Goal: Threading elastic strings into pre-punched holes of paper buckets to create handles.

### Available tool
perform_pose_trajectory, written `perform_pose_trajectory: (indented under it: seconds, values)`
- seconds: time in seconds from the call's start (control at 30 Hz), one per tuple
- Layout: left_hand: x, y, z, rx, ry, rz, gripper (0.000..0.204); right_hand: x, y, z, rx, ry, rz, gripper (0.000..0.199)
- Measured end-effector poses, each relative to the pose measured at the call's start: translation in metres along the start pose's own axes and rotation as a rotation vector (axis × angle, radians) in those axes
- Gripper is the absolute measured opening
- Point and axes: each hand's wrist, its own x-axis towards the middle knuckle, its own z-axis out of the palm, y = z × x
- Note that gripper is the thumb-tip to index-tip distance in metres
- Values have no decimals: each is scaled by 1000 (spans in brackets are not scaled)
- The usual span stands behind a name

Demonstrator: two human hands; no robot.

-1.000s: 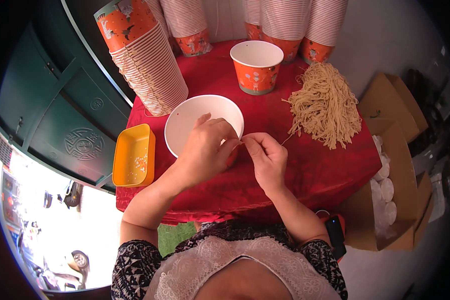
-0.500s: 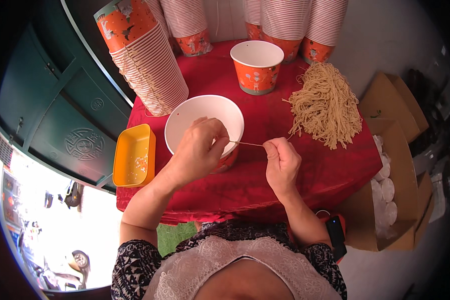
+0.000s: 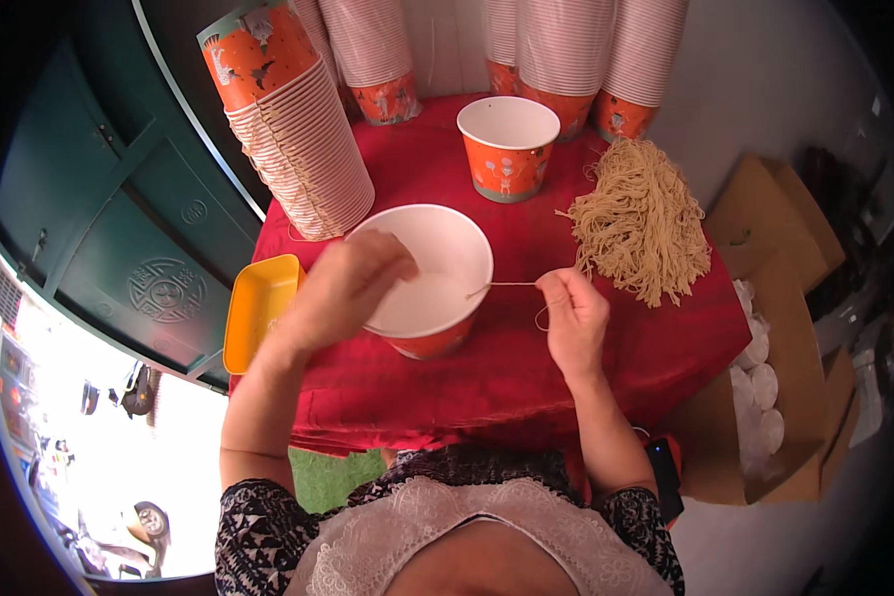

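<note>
A white paper bucket with an orange outside stands on the red cloth in front of me, its mouth upward. My right hand is closed, pinching a thin beige string between thumb and fingers. The string runs left over the bucket's right rim, with its end just inside; a small loop hangs by my fingers. Over the bucket's left rim is my left hand, smeared by motion, so its grip is unclear. Partly behind my left forearm lies a yellow tray with small white bits in it.
Another orange bucket stands farther back. A heap of beige strings lies at the right. One tall bucket stack with strings attached leans at the back left; more stacks line the back. An open cardboard box sits beside the table.
My left hand has come away from the string and moved left across the bucket. The string's left end now hangs free at the rim. My right hand keeps its hold, shifted slightly right.
</note>
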Motion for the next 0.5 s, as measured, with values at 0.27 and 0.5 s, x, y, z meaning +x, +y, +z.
perform_pose_trajectory:
  seconds: [0.27,0.5]
  values:
    - [-12,-22,-29,438,-255,134,60,28,12,-35,171,100,66,21]
    - [-23,-2,-27,401,-220,239,21,33,-21,-40,448,-11,102,20]
